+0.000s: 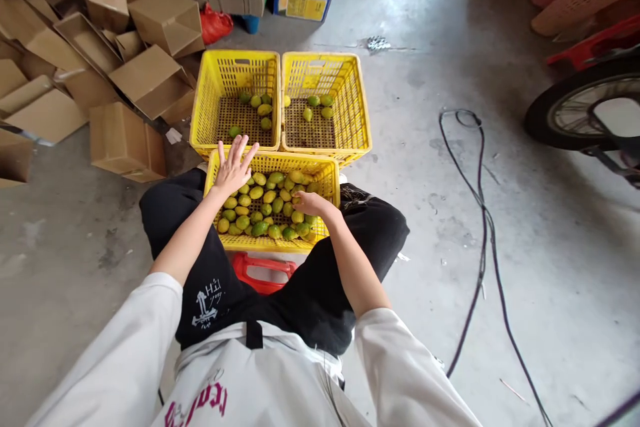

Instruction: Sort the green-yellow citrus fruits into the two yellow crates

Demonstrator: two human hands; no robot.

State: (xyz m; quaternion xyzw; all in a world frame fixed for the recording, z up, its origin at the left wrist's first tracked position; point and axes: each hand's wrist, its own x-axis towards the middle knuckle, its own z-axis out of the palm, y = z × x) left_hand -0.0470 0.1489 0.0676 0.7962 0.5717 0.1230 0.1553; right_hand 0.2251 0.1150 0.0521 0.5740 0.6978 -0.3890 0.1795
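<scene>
Currently: left hand [233, 173] spread over the back of the near crate [280, 246] | right hand [313, 205] low among the fruit [257, 193] inside it, grip I can't tell | risk, I'd say: a loose pinch could drop one, bruising others.

The floor [425, 267] is grey and stained, brightest at the upper centre. Cardboard boxes [150, 80], several open, lie piled at the upper left. A black cable [483, 210] lies looped left of a spoked wheel [565, 110], apparently a motorcycle's.
</scene>
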